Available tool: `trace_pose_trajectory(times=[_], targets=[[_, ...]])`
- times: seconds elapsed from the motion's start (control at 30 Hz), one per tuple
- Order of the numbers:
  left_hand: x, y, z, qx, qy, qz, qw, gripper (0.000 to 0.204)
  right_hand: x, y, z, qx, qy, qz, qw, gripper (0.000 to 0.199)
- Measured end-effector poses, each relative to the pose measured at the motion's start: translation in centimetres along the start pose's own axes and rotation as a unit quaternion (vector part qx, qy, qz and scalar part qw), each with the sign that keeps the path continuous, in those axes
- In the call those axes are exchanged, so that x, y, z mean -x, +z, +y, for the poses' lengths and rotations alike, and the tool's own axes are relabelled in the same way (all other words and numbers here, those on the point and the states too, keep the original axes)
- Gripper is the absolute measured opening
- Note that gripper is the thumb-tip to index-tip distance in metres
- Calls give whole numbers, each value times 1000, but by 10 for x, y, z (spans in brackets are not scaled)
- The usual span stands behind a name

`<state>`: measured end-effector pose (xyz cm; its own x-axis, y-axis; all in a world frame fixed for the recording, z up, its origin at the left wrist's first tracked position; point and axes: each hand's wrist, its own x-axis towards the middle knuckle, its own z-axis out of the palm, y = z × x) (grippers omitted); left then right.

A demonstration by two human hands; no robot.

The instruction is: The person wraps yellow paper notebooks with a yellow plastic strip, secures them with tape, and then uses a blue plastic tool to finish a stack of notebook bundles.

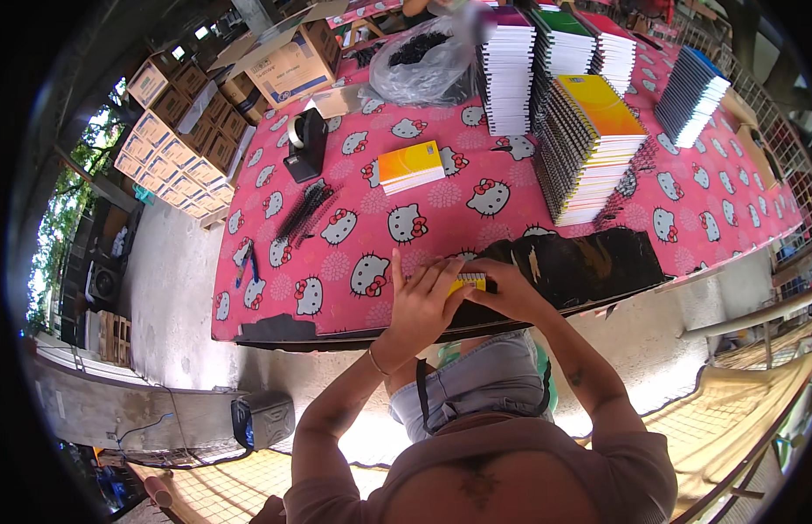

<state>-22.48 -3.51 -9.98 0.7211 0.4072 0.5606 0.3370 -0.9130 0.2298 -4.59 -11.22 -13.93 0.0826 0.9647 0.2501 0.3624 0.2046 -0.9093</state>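
At the table's near edge, my left hand (421,301) and my right hand (509,293) hold a small yellow notebook (467,283) between them. White loops of a spiral binding show along its top. My left fingers reach over its left side with the thumb against it; my right thumb and fingers grip the right side. Most of the notebook is hidden under the hands. Beyond them lies a small stack of yellow-orange pads (412,167). Left of that stack are black spiral binding wires (308,214).
A tall pile of yellow spiral notebooks (589,148) stands right, with more notebook stacks (508,74) behind. A black tape dispenser (308,147), a clear plastic bag (423,65) of black wires and a cardboard box (292,65) sit farther back. A black sheet (589,266) covers the near edge.
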Motion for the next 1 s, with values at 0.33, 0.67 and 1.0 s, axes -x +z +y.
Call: trace_pose_trajectory(times=[0.33, 0.67, 1.0], targets=[[1, 4, -4, 11, -1, -5, 1000, 12, 8, -40, -1, -45, 8, -24, 999, 18], [2, -5, -2, 39, -5, -27, 999, 15, -10, -50, -11, -67, 2, -128, 990, 8], [-13, -13, 8, 35, 26, -66, 997, 19, -4, -22, -11, 179, -73, 103, 976, 18]])
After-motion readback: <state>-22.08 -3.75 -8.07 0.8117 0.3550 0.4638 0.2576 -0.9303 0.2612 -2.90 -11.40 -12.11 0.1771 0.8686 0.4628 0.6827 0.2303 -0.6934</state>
